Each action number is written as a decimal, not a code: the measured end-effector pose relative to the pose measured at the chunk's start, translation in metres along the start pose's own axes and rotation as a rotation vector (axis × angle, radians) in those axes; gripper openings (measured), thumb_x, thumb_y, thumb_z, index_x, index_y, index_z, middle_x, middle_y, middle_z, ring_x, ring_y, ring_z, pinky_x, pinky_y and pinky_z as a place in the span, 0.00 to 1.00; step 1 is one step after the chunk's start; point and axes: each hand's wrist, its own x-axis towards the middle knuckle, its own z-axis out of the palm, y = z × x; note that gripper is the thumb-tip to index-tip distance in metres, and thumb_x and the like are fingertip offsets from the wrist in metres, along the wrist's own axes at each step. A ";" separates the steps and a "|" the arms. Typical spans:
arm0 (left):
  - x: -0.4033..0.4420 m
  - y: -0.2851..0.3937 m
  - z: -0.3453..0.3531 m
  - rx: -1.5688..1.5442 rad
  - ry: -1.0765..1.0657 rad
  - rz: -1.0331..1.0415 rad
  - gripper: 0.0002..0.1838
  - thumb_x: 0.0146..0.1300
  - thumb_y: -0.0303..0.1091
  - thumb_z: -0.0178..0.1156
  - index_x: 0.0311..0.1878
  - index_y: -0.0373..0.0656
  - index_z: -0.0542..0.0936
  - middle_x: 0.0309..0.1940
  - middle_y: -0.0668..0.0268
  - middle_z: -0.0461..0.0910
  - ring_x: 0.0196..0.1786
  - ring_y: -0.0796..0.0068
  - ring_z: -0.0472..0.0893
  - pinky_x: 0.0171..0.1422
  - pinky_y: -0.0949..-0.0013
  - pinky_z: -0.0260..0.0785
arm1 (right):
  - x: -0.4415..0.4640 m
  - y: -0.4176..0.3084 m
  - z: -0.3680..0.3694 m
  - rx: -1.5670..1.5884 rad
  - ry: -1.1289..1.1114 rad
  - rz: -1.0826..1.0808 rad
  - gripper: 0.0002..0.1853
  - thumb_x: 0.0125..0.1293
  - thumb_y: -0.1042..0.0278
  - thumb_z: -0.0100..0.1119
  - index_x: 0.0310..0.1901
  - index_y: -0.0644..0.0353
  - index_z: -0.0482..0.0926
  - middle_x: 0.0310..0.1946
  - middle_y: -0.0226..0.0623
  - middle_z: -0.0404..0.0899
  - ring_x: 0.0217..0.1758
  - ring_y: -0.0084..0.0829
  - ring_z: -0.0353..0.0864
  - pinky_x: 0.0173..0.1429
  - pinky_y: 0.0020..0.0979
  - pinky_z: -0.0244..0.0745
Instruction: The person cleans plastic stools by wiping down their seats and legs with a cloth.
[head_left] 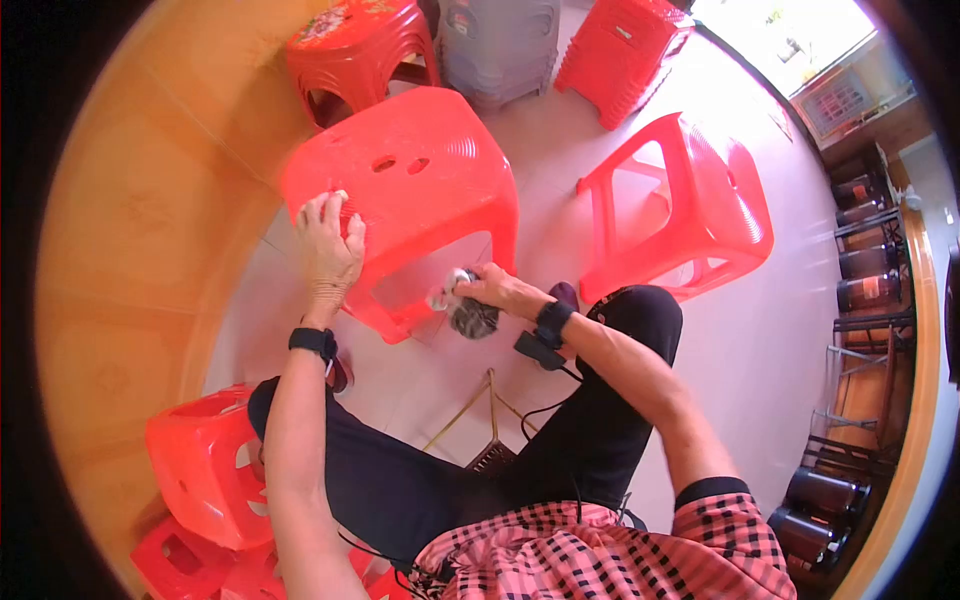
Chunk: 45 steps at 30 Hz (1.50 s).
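A red plastic stool [420, 135] with two holes in its seat stands in front of me. My left hand [330, 250] grips its near left seat corner, with bent fingers and thumb pressed on the top. Beside the near right leg, my right hand [495, 288] is closed around a crumpled grey scrubber [473, 319] that looks like steel wool, with something white at its upper end. The scrubber hangs below the seat level; whether it touches the leg I cannot tell.
Another red stool [715, 195] lies tipped at the right. Behind are a patterned red stool [350, 30], stacked grey stools [500, 45] and stacked red stools [625, 60]. More red stools [205, 470] are at lower left. A wooden wall [130, 250] borders the left side.
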 end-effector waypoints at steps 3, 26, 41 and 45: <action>0.001 0.000 0.000 -0.017 0.008 0.000 0.21 0.59 0.40 0.59 0.53 0.41 0.75 0.51 0.55 0.71 0.57 0.53 0.68 0.63 0.54 0.61 | -0.032 -0.036 -0.003 -0.111 -0.109 -0.043 0.17 0.60 0.64 0.59 0.47 0.67 0.78 0.35 0.34 0.80 0.36 0.25 0.79 0.41 0.30 0.76; 0.030 0.105 0.041 0.076 -0.227 0.291 0.41 0.54 0.57 0.63 0.65 0.38 0.66 0.62 0.48 0.63 0.61 0.47 0.63 0.66 0.48 0.56 | -0.019 -0.006 -0.004 0.599 0.198 0.034 0.15 0.62 0.68 0.55 0.48 0.65 0.75 0.33 0.35 0.80 0.32 0.26 0.81 0.36 0.29 0.79; 0.037 0.030 0.032 0.145 -0.238 0.138 0.41 0.54 0.55 0.65 0.66 0.41 0.66 0.63 0.52 0.63 0.64 0.50 0.62 0.67 0.48 0.55 | -0.023 -0.004 -0.006 0.545 0.269 0.001 0.15 0.60 0.66 0.56 0.46 0.64 0.76 0.32 0.33 0.79 0.31 0.23 0.78 0.34 0.27 0.75; 0.029 0.003 0.014 0.176 -0.281 0.147 0.41 0.54 0.54 0.64 0.67 0.41 0.64 0.64 0.52 0.62 0.65 0.50 0.61 0.68 0.47 0.54 | -0.018 0.004 -0.007 0.533 0.261 0.009 0.15 0.62 0.66 0.56 0.47 0.63 0.76 0.32 0.32 0.79 0.29 0.23 0.78 0.32 0.27 0.74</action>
